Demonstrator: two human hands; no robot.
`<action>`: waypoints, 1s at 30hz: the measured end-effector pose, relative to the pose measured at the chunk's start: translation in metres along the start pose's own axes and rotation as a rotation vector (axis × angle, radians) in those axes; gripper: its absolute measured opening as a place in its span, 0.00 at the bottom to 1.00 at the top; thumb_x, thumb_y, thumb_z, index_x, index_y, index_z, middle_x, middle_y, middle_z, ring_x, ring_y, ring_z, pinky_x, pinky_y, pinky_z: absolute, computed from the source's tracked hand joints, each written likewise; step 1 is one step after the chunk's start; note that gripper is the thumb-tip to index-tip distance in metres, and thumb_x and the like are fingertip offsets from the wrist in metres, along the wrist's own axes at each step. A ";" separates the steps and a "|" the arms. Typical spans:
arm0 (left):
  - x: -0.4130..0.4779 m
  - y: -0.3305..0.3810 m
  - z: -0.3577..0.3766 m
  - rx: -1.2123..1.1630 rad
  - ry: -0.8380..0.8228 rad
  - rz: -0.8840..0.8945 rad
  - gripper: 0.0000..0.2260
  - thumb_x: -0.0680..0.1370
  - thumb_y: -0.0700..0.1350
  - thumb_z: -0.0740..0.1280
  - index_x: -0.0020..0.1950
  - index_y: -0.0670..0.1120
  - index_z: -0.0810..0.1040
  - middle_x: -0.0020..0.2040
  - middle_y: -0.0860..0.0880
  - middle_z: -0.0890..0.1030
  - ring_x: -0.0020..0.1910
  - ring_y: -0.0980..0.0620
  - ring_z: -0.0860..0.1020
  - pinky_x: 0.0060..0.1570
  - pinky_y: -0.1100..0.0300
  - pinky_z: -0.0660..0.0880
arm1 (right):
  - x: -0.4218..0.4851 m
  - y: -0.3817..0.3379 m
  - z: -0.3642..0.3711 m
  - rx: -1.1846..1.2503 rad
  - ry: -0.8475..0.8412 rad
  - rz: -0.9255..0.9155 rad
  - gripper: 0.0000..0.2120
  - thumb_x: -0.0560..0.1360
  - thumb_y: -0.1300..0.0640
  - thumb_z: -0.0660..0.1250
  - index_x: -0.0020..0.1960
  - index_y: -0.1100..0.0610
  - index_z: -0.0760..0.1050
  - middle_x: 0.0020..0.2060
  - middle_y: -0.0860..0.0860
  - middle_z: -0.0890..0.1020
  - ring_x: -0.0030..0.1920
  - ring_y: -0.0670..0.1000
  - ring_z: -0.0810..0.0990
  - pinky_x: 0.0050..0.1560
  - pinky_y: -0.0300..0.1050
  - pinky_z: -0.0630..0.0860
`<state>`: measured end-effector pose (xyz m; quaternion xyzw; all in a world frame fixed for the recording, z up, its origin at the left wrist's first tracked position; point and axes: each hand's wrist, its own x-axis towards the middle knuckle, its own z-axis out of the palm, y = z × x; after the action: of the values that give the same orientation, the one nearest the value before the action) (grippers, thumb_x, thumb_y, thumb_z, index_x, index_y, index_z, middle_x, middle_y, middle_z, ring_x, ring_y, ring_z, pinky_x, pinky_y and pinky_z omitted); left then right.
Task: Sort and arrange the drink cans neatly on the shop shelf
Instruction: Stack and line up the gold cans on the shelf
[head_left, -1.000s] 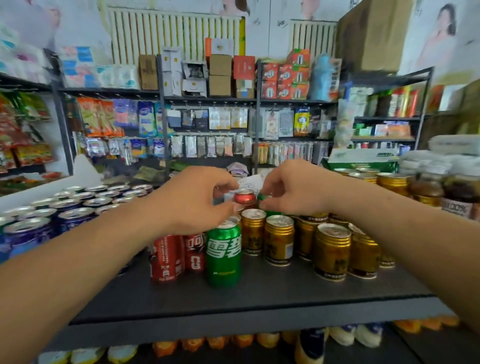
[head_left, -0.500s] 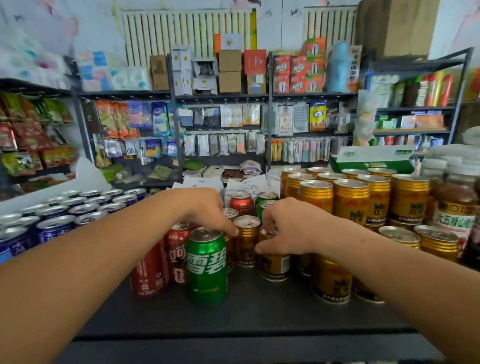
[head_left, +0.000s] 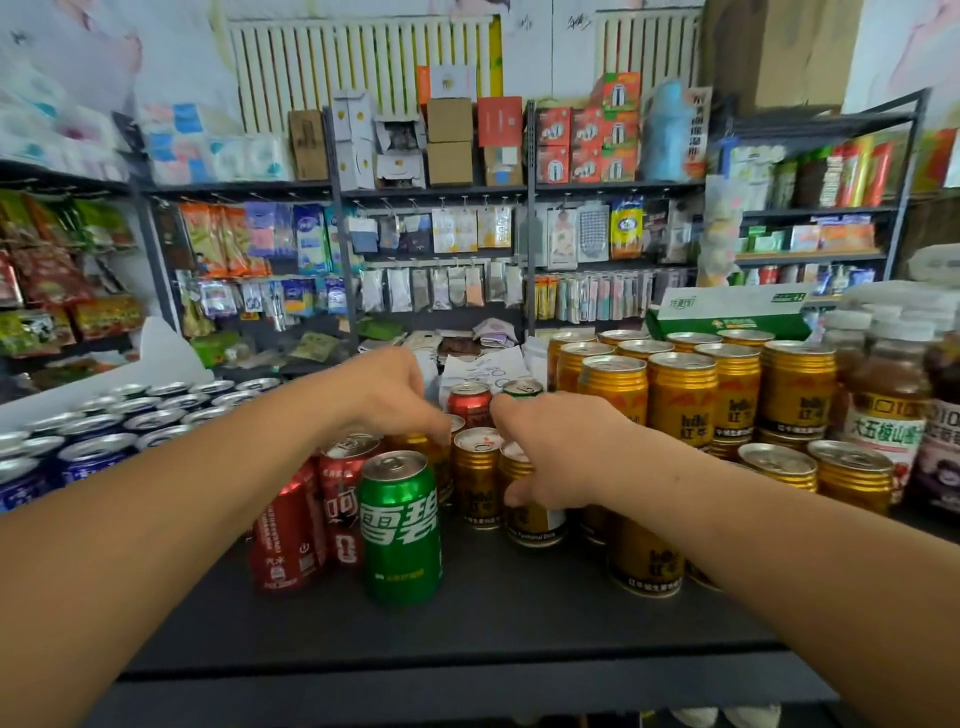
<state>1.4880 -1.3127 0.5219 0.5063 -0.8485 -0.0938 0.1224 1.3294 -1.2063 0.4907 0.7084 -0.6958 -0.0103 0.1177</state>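
Frame centre — right hand (head_left: 563, 457) fingers closed around gold can (head_left: 532, 512) on shelf (head_left: 467, 634); left hand (head_left: 387, 395) fingers curled over can tops — grip indeterminate. Green can (head_left: 400, 527) in front.

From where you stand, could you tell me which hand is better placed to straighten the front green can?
Left, I'd judge. The left hand hovers just behind the green can, while the right hand is already wrapped around a gold can farther right.

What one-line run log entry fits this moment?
stage: sorting cans | left hand: reaching over gold cans, grip unclear | right hand: gripping gold can | green can: upright, front, untouched
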 end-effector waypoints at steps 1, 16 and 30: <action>-0.006 0.001 -0.008 -0.013 0.040 0.013 0.25 0.66 0.58 0.79 0.55 0.45 0.79 0.54 0.48 0.79 0.50 0.47 0.78 0.46 0.53 0.75 | -0.002 -0.001 -0.006 0.025 0.035 0.002 0.34 0.71 0.42 0.75 0.69 0.50 0.63 0.57 0.52 0.79 0.54 0.54 0.78 0.49 0.52 0.80; -0.066 0.137 -0.032 -0.390 0.353 0.430 0.21 0.72 0.65 0.72 0.61 0.60 0.76 0.54 0.55 0.78 0.52 0.49 0.80 0.44 0.52 0.81 | -0.108 0.118 -0.094 0.499 0.396 0.231 0.25 0.68 0.50 0.79 0.63 0.49 0.78 0.52 0.46 0.74 0.56 0.51 0.75 0.49 0.45 0.73; -0.020 0.260 0.060 -0.097 0.185 0.465 0.32 0.70 0.70 0.70 0.65 0.51 0.77 0.65 0.49 0.79 0.62 0.47 0.77 0.58 0.51 0.76 | -0.153 0.245 -0.012 0.438 0.335 0.408 0.28 0.67 0.47 0.80 0.64 0.51 0.78 0.62 0.52 0.79 0.56 0.52 0.78 0.52 0.46 0.75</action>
<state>1.2612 -1.1710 0.5361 0.2976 -0.9218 -0.0569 0.2420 1.0860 -1.0539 0.5237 0.5551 -0.7797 0.2796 0.0750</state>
